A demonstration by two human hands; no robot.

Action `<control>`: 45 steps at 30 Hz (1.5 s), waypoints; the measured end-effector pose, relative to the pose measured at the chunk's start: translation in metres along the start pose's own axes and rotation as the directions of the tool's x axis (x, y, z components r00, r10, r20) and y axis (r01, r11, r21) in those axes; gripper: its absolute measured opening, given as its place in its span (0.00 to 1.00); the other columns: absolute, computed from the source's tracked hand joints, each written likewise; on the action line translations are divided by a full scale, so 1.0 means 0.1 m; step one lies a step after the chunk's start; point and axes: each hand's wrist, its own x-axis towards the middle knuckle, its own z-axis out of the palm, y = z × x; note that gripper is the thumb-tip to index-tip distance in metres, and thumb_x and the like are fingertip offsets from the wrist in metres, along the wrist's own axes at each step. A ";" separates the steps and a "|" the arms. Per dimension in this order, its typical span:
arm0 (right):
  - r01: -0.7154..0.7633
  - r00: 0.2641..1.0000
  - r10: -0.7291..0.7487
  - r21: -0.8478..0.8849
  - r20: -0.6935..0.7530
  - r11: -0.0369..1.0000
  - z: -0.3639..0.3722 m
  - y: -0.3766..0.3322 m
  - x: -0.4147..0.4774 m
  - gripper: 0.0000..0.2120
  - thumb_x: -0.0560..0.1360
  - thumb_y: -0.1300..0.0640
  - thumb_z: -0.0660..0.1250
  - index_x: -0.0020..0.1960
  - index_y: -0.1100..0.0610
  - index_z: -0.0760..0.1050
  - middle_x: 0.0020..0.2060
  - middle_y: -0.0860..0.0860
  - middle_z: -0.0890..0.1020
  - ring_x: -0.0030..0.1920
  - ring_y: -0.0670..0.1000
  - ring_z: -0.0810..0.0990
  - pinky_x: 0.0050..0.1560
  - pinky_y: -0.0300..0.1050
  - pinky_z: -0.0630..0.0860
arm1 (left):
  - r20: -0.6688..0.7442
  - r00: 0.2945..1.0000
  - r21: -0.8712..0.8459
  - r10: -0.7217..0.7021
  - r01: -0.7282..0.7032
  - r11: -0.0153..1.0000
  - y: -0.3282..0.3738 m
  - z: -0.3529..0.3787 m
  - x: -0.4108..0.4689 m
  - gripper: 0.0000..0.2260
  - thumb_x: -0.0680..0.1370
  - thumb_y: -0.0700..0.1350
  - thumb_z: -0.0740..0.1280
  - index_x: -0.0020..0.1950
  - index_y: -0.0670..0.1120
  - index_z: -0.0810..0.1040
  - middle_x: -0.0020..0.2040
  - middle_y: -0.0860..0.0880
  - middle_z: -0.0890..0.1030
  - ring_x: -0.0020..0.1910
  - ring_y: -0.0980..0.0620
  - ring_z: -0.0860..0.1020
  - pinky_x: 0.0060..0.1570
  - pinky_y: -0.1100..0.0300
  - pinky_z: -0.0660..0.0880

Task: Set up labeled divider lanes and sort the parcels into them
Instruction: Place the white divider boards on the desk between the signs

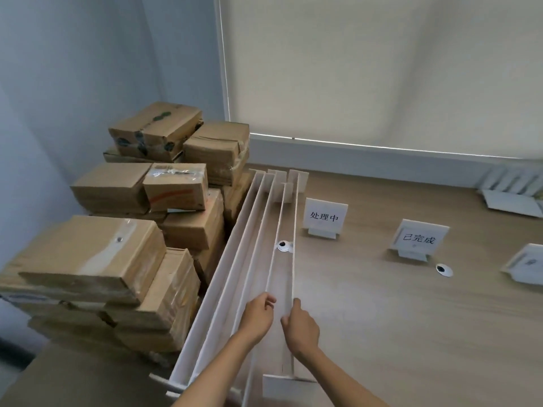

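Reaching in from 6 o'clock, both forearms are extended. An inner divider (273, 242) is gripped by the curled left hand (258, 315). The outer divider (295, 230) is pinched by the right hand (301, 326). Signs are lettered "处理中" (324, 217) and "已完成" (418, 238). Parcels (97, 251) are stacked at 9 o'clock.

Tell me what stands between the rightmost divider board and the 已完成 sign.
The 处理中 sign stands there on the table, nearer the divider board than the 已完成 sign; the head view shows it.

Soft, dim daylight through the drawn blind (382, 69), wide-angle bending and slight blur at the edges.
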 end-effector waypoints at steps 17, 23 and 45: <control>0.010 0.973 0.014 0.103 -0.229 0.995 -0.88 0.17 -0.32 0.12 0.74 0.57 0.56 0.56 0.58 0.69 0.42 0.55 0.80 0.40 0.58 0.76 0.41 0.48 0.74 | -0.020 0.982 -0.020 0.188 -0.188 0.982 0.81 0.10 0.03 0.12 0.77 0.36 0.55 0.54 0.46 0.75 0.54 0.47 0.79 0.51 0.51 0.76 0.49 0.60 0.72; 0.094 0.973 -0.032 0.263 -0.229 0.960 -1.23 0.51 -0.53 0.13 0.74 0.54 0.59 0.57 0.55 0.72 0.48 0.53 0.81 0.44 0.55 0.79 0.45 0.49 0.79 | -0.083 0.977 0.032 0.197 -0.195 0.980 1.25 0.30 -0.09 0.11 0.78 0.38 0.56 0.56 0.45 0.75 0.53 0.48 0.79 0.48 0.49 0.76 0.48 0.59 0.72; -0.059 0.873 0.122 0.145 -0.472 0.988 -2.77 4.13 -2.49 0.15 0.73 0.55 0.58 0.58 0.53 0.72 0.45 0.56 0.81 0.44 0.59 0.78 0.40 0.47 0.72 | 0.130 0.878 -0.003 0.461 -0.465 0.885 3.12 3.42 -2.27 0.14 0.76 0.36 0.56 0.58 0.43 0.75 0.53 0.45 0.79 0.48 0.49 0.74 0.44 0.59 0.70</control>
